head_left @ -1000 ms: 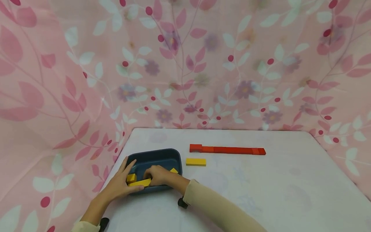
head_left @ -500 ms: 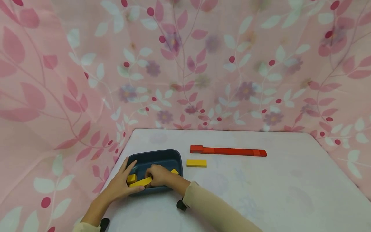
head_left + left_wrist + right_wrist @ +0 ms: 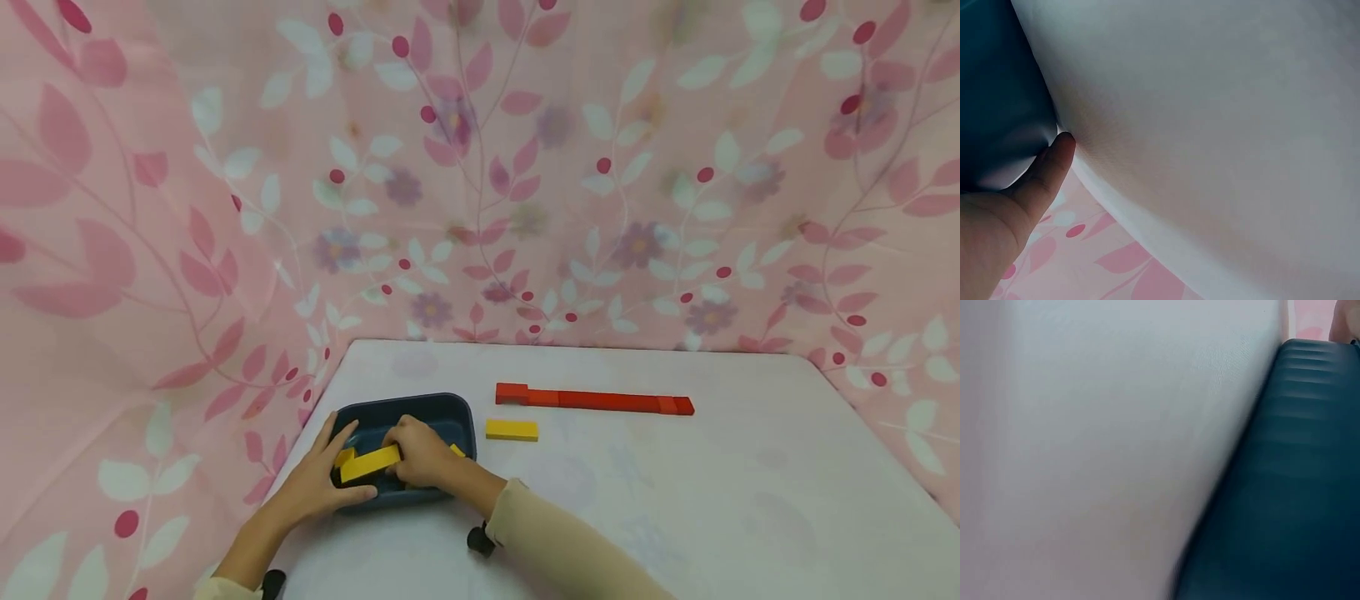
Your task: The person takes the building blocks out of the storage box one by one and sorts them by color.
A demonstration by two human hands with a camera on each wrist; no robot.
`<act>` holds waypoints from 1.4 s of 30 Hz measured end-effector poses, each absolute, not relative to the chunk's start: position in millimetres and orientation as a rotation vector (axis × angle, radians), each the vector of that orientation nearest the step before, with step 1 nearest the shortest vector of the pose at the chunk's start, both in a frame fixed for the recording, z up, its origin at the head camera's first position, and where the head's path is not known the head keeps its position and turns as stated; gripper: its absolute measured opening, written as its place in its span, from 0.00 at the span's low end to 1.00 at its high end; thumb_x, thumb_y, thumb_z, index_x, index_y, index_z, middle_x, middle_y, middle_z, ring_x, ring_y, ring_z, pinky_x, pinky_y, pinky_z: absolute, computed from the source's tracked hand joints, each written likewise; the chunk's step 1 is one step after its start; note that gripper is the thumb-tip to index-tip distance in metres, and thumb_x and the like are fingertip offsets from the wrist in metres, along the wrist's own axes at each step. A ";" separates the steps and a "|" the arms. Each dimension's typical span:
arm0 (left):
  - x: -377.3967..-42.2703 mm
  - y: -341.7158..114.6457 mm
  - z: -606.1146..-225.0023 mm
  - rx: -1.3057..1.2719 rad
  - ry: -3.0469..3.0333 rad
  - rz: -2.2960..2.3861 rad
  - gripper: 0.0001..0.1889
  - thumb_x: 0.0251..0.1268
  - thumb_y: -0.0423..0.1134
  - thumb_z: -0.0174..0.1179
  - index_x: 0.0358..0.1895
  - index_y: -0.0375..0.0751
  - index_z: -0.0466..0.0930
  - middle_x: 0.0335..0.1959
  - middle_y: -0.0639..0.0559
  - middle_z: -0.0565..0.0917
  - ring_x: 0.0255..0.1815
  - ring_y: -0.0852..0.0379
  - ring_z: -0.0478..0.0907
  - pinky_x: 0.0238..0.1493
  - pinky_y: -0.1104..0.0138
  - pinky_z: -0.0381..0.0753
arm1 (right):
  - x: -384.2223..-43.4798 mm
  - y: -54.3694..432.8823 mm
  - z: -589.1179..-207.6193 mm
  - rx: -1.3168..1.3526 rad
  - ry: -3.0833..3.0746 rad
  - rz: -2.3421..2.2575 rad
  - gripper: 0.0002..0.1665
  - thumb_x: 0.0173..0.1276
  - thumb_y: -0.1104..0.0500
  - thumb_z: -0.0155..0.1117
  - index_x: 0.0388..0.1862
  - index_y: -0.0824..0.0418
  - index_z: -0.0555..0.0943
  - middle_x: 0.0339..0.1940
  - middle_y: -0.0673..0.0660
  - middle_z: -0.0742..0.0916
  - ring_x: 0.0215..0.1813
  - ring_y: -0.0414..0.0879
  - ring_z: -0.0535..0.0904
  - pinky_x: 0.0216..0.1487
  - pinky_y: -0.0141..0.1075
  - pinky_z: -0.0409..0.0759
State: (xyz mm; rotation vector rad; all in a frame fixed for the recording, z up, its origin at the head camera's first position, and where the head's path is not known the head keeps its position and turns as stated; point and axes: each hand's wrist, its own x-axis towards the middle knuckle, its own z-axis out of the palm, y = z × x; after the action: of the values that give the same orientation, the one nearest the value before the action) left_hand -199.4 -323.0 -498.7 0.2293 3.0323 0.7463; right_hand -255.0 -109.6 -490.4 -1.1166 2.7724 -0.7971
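In the head view, a dark blue tray (image 3: 446, 402) stands on the left of the table. My left hand (image 3: 306, 482) rests against its left end with fingers spread; in the left wrist view one digit (image 3: 1047, 175) touches the tray's outer wall (image 3: 997, 81). Inside the tray my right hand (image 3: 422, 454) pinches the right end of a long yellow block (image 3: 370, 463), which slants up to the right. Its fingertips are partly hidden. A smaller yellow block (image 3: 345, 456) shows behind it, and another yellow piece (image 3: 457, 450) peeks out beyond the right wrist.
A yellow block (image 3: 512, 430) lies on the white table (image 3: 675, 500) right of the tray. Behind it runs a row of red blocks (image 3: 607, 401), with a taller one at its left end. A pink floral cloth (image 3: 525, 167) hangs behind the table.
The long yellow block has risen and tilted in my right hand, now partly covering the smaller block. My left hand stays at the tray. The head view has shifted slightly.
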 end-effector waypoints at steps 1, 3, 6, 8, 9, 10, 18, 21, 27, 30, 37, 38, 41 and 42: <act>-199.9 -322.7 -498.4 0.229 3.036 0.744 0.57 0.48 0.69 0.68 0.79 0.49 0.51 0.81 0.35 0.39 0.72 0.23 0.59 0.58 0.30 0.71 | -255.4 -107.2 -488.1 -1.106 2.775 -0.824 0.18 0.60 0.56 0.76 0.49 0.56 0.85 0.44 0.49 0.81 0.38 0.33 0.73 0.43 0.20 0.77; -201.3 -322.2 -497.7 0.230 3.041 0.744 0.57 0.48 0.69 0.68 0.79 0.50 0.50 0.81 0.36 0.39 0.72 0.23 0.59 0.58 0.30 0.70 | -256.2 -101.8 -484.0 -1.086 2.769 -0.865 0.18 0.60 0.57 0.75 0.49 0.57 0.85 0.44 0.49 0.80 0.38 0.33 0.72 0.43 0.20 0.76; -202.1 -321.6 -496.8 0.227 3.044 0.733 0.58 0.47 0.69 0.68 0.79 0.50 0.50 0.81 0.37 0.39 0.72 0.23 0.58 0.58 0.30 0.70 | -256.7 -93.2 -479.3 -1.032 2.714 -0.970 0.17 0.60 0.58 0.76 0.48 0.58 0.85 0.40 0.50 0.80 0.35 0.34 0.72 0.39 0.20 0.76; -201.2 -321.4 -496.8 0.218 3.040 0.727 0.58 0.47 0.69 0.68 0.80 0.50 0.50 0.81 0.36 0.39 0.72 0.23 0.57 0.57 0.29 0.70 | -255.8 -87.3 -476.4 -0.998 2.671 -1.031 0.17 0.59 0.58 0.76 0.47 0.59 0.86 0.38 0.49 0.79 0.34 0.35 0.71 0.36 0.20 0.76; -200.4 -321.3 -496.8 0.211 3.037 0.722 0.59 0.47 0.69 0.68 0.80 0.50 0.50 0.81 0.36 0.39 0.72 0.23 0.57 0.57 0.29 0.70 | -255.2 -84.3 -474.9 -0.983 2.651 -1.060 0.17 0.59 0.58 0.76 0.47 0.59 0.86 0.36 0.49 0.78 0.33 0.35 0.71 0.34 0.20 0.76; -199.7 -321.2 -497.1 0.206 3.034 0.718 0.59 0.46 0.70 0.68 0.80 0.50 0.50 0.81 0.36 0.39 0.73 0.23 0.56 0.57 0.29 0.70 | -254.4 -81.2 -473.3 -0.968 2.636 -1.084 0.17 0.58 0.58 0.77 0.46 0.59 0.86 0.35 0.49 0.78 0.33 0.36 0.71 0.33 0.21 0.76; -197.1 -320.9 -498.7 0.170 3.020 0.731 0.60 0.45 0.70 0.68 0.79 0.50 0.50 0.81 0.37 0.39 0.73 0.23 0.54 0.59 0.27 0.66 | -252.2 -55.1 -465.5 -1.013 2.654 -1.129 0.17 0.58 0.56 0.77 0.47 0.56 0.86 0.35 0.48 0.77 0.32 0.36 0.70 0.33 0.22 0.75; -198.5 -319.8 -498.3 0.164 3.021 0.721 0.60 0.45 0.71 0.68 0.80 0.50 0.49 0.81 0.37 0.39 0.74 0.23 0.54 0.60 0.28 0.66 | -253.3 -43.2 -462.6 -1.012 2.651 -1.160 0.18 0.57 0.56 0.77 0.47 0.56 0.86 0.35 0.48 0.77 0.32 0.36 0.71 0.33 0.22 0.76; -195.5 -319.5 -497.9 0.179 3.025 0.717 0.60 0.44 0.71 0.68 0.79 0.48 0.51 0.81 0.35 0.40 0.74 0.23 0.54 0.60 0.28 0.66 | -251.6 -11.7 -461.2 -0.918 2.631 -1.205 0.18 0.58 0.58 0.77 0.48 0.55 0.85 0.36 0.49 0.77 0.33 0.40 0.73 0.34 0.25 0.78; -191.1 -320.0 -501.8 0.177 3.019 0.710 0.60 0.44 0.71 0.68 0.79 0.48 0.51 0.81 0.35 0.41 0.73 0.22 0.55 0.60 0.28 0.67 | -250.1 5.9 -466.3 -0.887 2.656 -1.198 0.17 0.58 0.57 0.77 0.47 0.54 0.85 0.37 0.49 0.79 0.34 0.41 0.74 0.34 0.26 0.80; -190.6 -320.8 -504.3 0.184 3.026 0.740 0.59 0.45 0.71 0.68 0.79 0.48 0.51 0.81 0.37 0.40 0.73 0.23 0.56 0.60 0.28 0.67 | -257.4 48.0 -475.0 -0.792 2.713 -1.174 0.18 0.56 0.61 0.78 0.46 0.56 0.86 0.37 0.50 0.80 0.33 0.43 0.74 0.34 0.27 0.82; -191.6 -320.8 -503.2 0.186 3.031 0.739 0.59 0.45 0.71 0.67 0.79 0.48 0.51 0.81 0.37 0.40 0.73 0.23 0.56 0.60 0.29 0.67 | -258.2 54.6 -474.5 -0.761 2.726 -1.160 0.18 0.56 0.61 0.78 0.46 0.56 0.86 0.37 0.50 0.81 0.33 0.43 0.74 0.35 0.27 0.82; -194.9 -321.3 -499.2 0.200 3.048 0.732 0.59 0.44 0.72 0.67 0.79 0.49 0.52 0.81 0.37 0.40 0.73 0.23 0.56 0.59 0.29 0.68 | -258.9 75.4 -472.4 -0.644 2.754 -1.127 0.19 0.54 0.61 0.78 0.47 0.56 0.87 0.38 0.52 0.82 0.34 0.43 0.75 0.36 0.28 0.83; -195.8 -321.7 -497.7 0.202 3.053 0.731 0.59 0.44 0.72 0.67 0.79 0.49 0.52 0.81 0.37 0.40 0.73 0.23 0.56 0.59 0.29 0.68 | -259.2 82.2 -472.1 -0.603 2.765 -1.120 0.19 0.54 0.61 0.78 0.46 0.56 0.87 0.39 0.52 0.83 0.35 0.43 0.75 0.36 0.28 0.83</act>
State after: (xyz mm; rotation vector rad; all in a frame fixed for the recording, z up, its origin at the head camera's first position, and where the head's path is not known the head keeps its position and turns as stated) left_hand -195.8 -321.7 -497.7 0.2023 3.0528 0.7307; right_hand -259.2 82.2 -472.1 -0.6032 2.7645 -1.1204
